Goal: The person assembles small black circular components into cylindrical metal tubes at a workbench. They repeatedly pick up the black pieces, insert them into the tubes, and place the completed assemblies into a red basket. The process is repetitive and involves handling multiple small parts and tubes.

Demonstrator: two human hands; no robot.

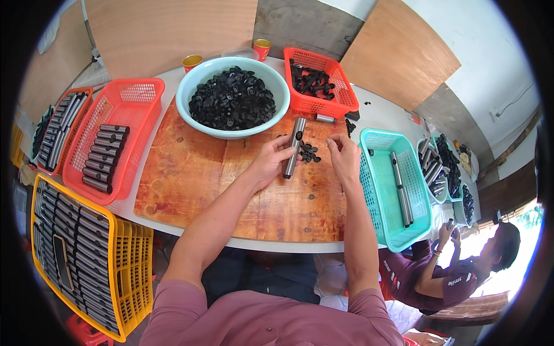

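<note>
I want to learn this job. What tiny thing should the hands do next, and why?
Probably the right hand should pick one small black part from the little pile beside it and bring it to the tube. The left hand holds a metal tube tilted on the wooden board, its upper end near that pile, and the right fingers look pinched just next to it.

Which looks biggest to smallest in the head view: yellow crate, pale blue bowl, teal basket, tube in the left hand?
1. yellow crate, though nearness to the camera inflates it
2. pale blue bowl and teal basket: look alike, not ranked
3. metal tube, held in the left hand
</note>
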